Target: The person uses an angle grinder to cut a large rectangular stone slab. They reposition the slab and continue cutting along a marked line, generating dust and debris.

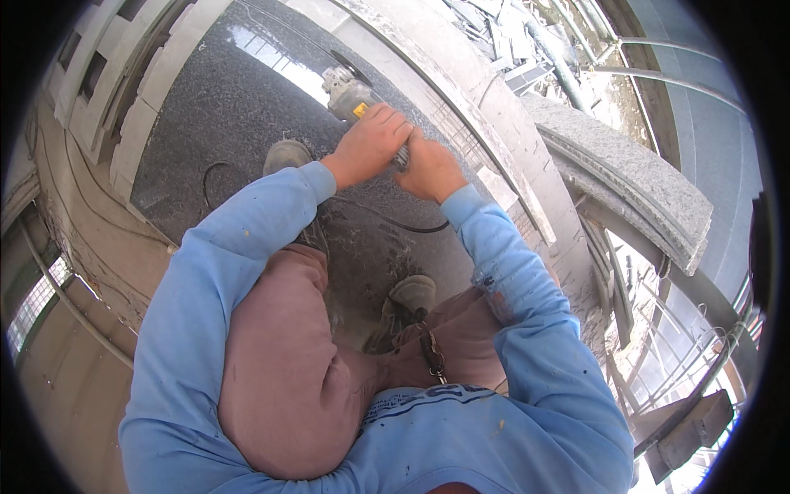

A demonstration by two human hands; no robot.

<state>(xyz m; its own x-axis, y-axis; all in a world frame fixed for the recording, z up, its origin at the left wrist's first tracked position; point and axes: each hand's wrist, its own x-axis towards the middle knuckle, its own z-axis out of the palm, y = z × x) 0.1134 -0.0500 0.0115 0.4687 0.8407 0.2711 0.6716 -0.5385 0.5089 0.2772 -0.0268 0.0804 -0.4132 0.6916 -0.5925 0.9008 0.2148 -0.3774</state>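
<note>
Both my hands are closed around an angle grinder, which points away from me over a dark polished stone slab. My left hand wraps the body near its yellow part. Farther back, my right hand grips the rear handle. A dark cutting disc sits at the grinder's far end, close to a thin line on the slab; whether it touches the stone I cannot tell. From the handle, a black cord loops across the slab. My fingertips are partly hidden beneath the tool.
I squat on the slab, with one shoe and another shoe planted on it. Pale stone strips are stacked on the right. Broken offcuts lie beyond, at the upper right. A slatted pale structure stands at the left.
</note>
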